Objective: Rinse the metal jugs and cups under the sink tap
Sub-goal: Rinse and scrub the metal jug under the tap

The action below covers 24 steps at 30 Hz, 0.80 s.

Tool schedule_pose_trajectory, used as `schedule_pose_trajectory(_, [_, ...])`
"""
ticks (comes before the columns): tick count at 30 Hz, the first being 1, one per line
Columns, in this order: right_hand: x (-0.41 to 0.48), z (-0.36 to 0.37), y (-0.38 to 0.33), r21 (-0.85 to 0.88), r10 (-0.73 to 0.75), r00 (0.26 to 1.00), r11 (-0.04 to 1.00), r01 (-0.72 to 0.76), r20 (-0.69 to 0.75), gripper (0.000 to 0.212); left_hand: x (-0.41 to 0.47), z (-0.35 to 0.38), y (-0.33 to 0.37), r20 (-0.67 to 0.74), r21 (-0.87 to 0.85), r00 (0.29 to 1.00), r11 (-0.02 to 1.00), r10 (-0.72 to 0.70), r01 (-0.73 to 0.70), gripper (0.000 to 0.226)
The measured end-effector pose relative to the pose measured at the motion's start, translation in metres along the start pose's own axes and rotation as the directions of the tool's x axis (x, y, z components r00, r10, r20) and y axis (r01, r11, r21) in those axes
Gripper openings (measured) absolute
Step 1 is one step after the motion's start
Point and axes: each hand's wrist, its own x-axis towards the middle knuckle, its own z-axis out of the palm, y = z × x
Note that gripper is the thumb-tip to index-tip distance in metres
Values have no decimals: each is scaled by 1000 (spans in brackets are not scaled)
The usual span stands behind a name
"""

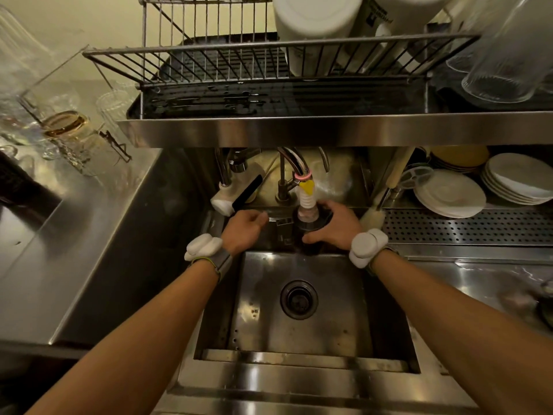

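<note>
My right hand wraps around a dark metal jug, held upright at the back of the sink right under the tap's white ribbed nozzle. The nozzle tip reaches into the jug's mouth. My left hand is at the sink's back edge, fingers curled by the tap lever; whether it grips the lever I cannot tell. The jug's handle is hidden. The basin below, with its round drain, holds nothing else.
A steel shelf with a wire dish rack hangs low over the tap. Stacked white plates and a perforated drainboard lie to the right. Glasses stand on the left counter. A white sprayer sits left of the tap.
</note>
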Motion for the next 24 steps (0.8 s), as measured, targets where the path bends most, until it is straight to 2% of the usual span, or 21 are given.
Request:
schedule_pose_trajectory(3, [-1,2,0,13,9,999,1000,-10,53,82,-1,1,3,9,7,1000,1000,7,-7,27])
schedule_pose_trajectory(7, [0,-1,2,14,15,1000,1000,-14,-22,83,-3,1,2,0,5,1000,1000,21,-21,25])
schedule_pose_trajectory(11, [0,2,0,24,15,999,1000,-16,44,81,-3,0,0,-7,34,1000,999,11,-11,27])
schedule_pose_trajectory(15, [2,-5,-5,3,10,1000,1000,-10,-17,82,-4,1,-3,-17,36,1000,999,4,-4,26])
schedule_pose_trajectory(20, [3,-4,-12,-12,-14,997,1000,15,81,74,-3,2,-3,-14,39,1000,999,4,-4,28])
schedule_pose_trajectory(24, [4,-10,-14,-11,-6,1000,1000,6,6,80,0,3,-7,-19,45,1000,999,10,-10,26])
